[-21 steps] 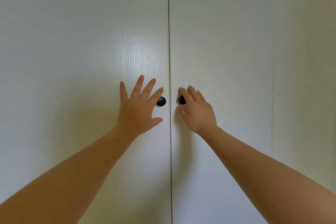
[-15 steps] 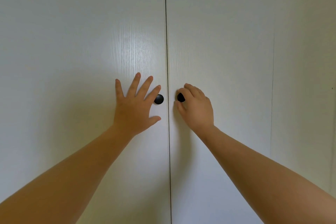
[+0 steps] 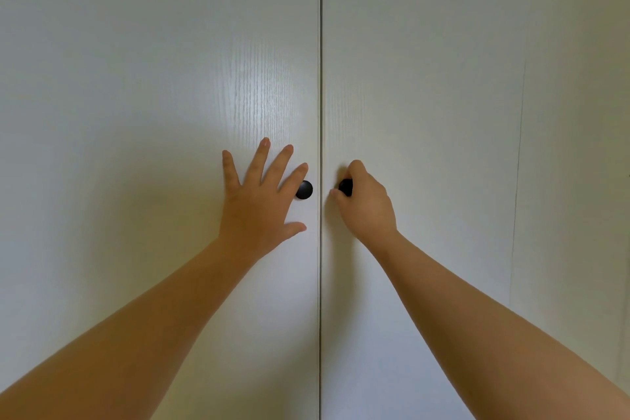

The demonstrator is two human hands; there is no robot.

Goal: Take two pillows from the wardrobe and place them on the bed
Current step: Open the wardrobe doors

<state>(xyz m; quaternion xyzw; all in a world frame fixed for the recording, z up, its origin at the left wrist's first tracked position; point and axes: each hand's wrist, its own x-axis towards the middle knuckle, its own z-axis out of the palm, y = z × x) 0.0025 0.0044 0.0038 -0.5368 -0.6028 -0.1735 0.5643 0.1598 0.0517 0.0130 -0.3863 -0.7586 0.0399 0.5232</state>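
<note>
Two white wardrobe doors fill the view, the left door (image 3: 153, 78) and the right door (image 3: 426, 78), both closed with a thin seam between them. Each carries a small round black knob beside the seam. My left hand (image 3: 259, 201) is spread, fingers apart, its index finger just reaching the left knob (image 3: 304, 189). My right hand (image 3: 366, 203) has its fingers curled around the right knob (image 3: 345, 187), which is mostly covered. No pillows and no bed are in view.
A further white panel (image 3: 572, 147) stands to the right of the right door, past a thin vertical seam.
My right hand's fingers have curled tighter around the right knob. My left hand has edged toward the left knob, still spread.
</note>
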